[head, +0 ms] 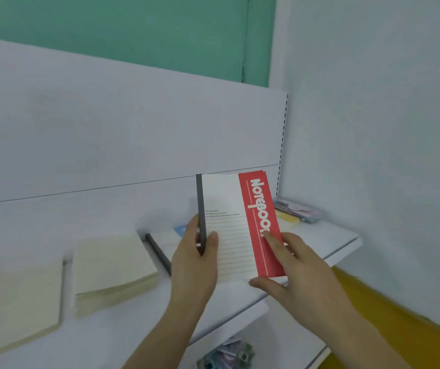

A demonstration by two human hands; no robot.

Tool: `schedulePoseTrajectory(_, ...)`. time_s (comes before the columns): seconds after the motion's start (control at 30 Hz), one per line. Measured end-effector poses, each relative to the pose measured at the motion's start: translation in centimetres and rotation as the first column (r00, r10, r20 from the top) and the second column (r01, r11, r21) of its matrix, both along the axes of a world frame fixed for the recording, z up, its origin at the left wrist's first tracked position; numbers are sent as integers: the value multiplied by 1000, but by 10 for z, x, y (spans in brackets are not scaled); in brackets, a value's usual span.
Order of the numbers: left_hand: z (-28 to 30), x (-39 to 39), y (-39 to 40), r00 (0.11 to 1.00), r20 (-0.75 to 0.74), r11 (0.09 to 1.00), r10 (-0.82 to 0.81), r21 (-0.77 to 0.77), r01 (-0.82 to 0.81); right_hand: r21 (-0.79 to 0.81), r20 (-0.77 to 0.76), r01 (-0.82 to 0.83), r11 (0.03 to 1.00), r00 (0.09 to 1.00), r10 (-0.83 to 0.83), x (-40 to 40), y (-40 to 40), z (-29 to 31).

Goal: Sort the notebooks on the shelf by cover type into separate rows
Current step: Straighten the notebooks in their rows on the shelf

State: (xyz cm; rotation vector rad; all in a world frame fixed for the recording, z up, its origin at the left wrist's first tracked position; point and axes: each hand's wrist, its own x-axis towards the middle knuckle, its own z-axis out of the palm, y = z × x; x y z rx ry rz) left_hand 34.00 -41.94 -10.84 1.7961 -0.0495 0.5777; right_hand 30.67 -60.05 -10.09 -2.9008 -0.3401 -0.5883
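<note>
— Holding what, and where?

— Gripping a white lined notebook with a red band and grey spine, upright, above the white shelf, near picture centre. Left hand clamping the grey spine edge at 7 o'clock of the cover, thumb lying on the front. Right hand pinching the lower corner at 5 o'clock, forefinger pressing on the red band, thumb tucked under the bottom edge. Both closed on the same notebook, well apart from each other.

— Lying on the shelf?

— Resting at 9 o'clock from the held one: a thick cream stack of plain-covered notebooks. Further toward 8 o'clock, sitting just beside it, another cream stack, blurred. Peeking out behind the left hand, a flat notebook with a dark grey spine, plus a blue corner, too hidden to tell. Sitting at 2 o'clock, against the wall, a clear packet of pastel items, smeared by blur.
</note>
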Motion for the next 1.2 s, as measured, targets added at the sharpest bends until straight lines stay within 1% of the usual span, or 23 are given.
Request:
schedulePoseTrajectory(0.07,-3,17,-15,999,-14,976,44,212,-40,-32,-10,10,999,1000,-10,19,-23,-4)
schedulePoseTrajectory(0.17,-9,41,-30,998,-19,921,58,386,-46,-53,-36,10,999,999,-12,52,-47,-16)
schedulePoseTrajectory(0.2,-11,47,-35,998,-24,884,59,465,-41,-46,-48,11,999,999,-13,63,-52,-20)
schedulePoseTrajectory(0.3,-19,70,-47,997,-73,725,17,688,38,-30,-54,3,1000,999,-5,102,-63,-32)
schedulePoseTrajectory(0.4,-24,97,-50,990,-140,600,31,795,93,-90,-40,-27,996,999,24,143,-73,-39)
schedulePoseTrajectory(0.5,-28,130,-48,985,-146,533,95,843,74,-183,-22,-98,978,995,96,186,-81,-41)
schedulePoseTrajectory(0.57,-33,147,-47,978,-167,519,123,851,80,-215,-48,-181,960,984,174,210,-83,-41)
schedulePoseTrajectory(0.67,-39,168,-46,960,-208,493,185,865,93,-207,-101,-284,936,958,268,242,-85,-39)
schedulePoseTrajectory(0.77,-42,183,-46,937,-245,493,249,865,95,-213,-124,-371,904,928,352,277,-87,-46)
schedulePoseTrajectory(0.87,-47,192,-46,917,-246,448,314,890,85,-221,-122,-447,867,894,431,308,-86,-59)
schedulePoseTrajectory(0.97,-53,198,-48,879,-287,422,381,900,111,-260,-153,-502,825,865,479,326,-82,-61)
schedulePoseTrajectory(1.07,-54,202,-53,847,-338,432,411,890,145,-318,-238,-538,780,842,484,334,-84,-60)
schedulePoseTrajectory(1.2,-49,201,-56,814,-398,467,422,865,181,-348,-185,-579,737,813,551,342,-90,-62)
